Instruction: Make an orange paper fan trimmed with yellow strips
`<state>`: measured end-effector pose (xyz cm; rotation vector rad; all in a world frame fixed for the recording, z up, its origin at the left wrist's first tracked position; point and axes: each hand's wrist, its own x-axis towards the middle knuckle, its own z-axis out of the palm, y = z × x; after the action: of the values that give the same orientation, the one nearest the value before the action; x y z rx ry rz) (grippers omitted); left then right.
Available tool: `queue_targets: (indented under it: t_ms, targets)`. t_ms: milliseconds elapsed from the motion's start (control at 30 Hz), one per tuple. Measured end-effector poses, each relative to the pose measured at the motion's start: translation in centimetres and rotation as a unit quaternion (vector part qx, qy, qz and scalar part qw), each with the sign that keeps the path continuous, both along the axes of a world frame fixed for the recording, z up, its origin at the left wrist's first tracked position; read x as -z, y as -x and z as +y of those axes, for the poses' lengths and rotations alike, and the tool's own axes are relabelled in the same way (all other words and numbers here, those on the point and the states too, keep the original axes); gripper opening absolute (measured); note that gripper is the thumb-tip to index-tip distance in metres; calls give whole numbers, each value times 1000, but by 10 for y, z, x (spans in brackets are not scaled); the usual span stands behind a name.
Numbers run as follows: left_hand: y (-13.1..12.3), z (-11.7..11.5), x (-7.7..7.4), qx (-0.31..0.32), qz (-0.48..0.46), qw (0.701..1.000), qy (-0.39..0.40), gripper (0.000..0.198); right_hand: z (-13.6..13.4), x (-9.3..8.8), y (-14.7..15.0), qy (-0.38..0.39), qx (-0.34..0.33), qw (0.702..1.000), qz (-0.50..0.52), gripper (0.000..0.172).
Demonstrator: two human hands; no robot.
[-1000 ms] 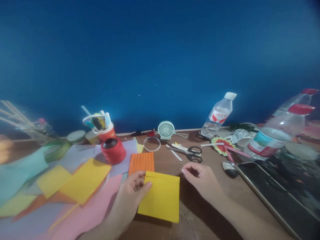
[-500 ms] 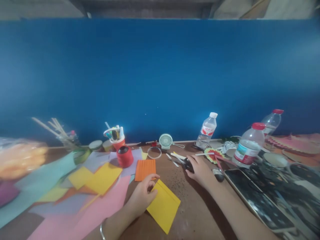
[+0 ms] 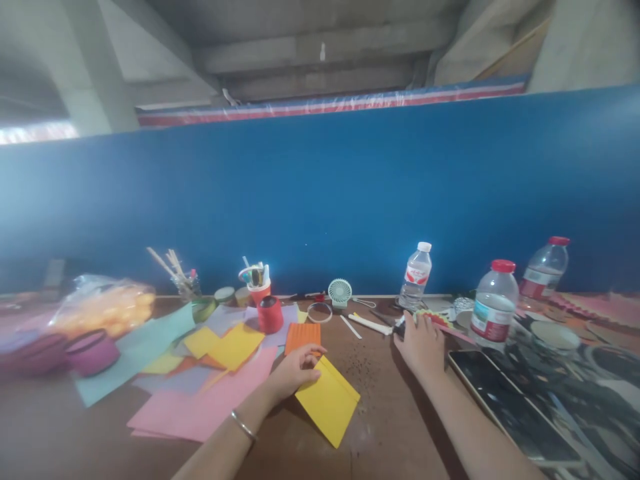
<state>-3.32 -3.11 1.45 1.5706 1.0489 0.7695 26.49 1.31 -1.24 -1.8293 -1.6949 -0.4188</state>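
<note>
Orange corrugated sheet [image 3: 303,335] just beyond left hand [image 3: 294,371]; pink sheet [image 3: 193,415] to the left, mint fan [image 3: 340,293] and white-capped bottle [image 3: 416,277] farther back. Yellow sheet [image 3: 327,405]: in front of person, creased near one edge, left fingers pinching its corner. Right hand [image 3: 423,343] curls over dark object [image 3: 399,328]; grip cannot be told. Brown tabletop [image 3: 393,427], speckled; blue partition [image 3: 320,193], concrete ceiling [image 3: 320,60].
</note>
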Motion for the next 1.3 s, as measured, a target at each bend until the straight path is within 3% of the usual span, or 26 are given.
queue_targets:
  t_ms: [167,233,533,733,1000,1300]
  targets:
    - [-7,4,7,1,24,999,-21,38,1,1,24,29,-154,983,-96,44]
    - [-9,3,10,-4,41,999,-31,42,2,3,30,42,-185,975,-113,40]
    - [-18,-4,13,-53,126,985,-101,48,-14,-1,35,36,-127,984,-124,17]
    - [-18,-2,17,-59,136,980,-135,42,-10,1,42,13,-87,987,-134,11]
    - [-17,-9,19,-95,92,981,-142,34,-8,2,42,-27,-123,987,-102,6]
    - [-13,-3,23,-181,36,979,-82,26,-9,3,43,-8,-202,979,-22,4]
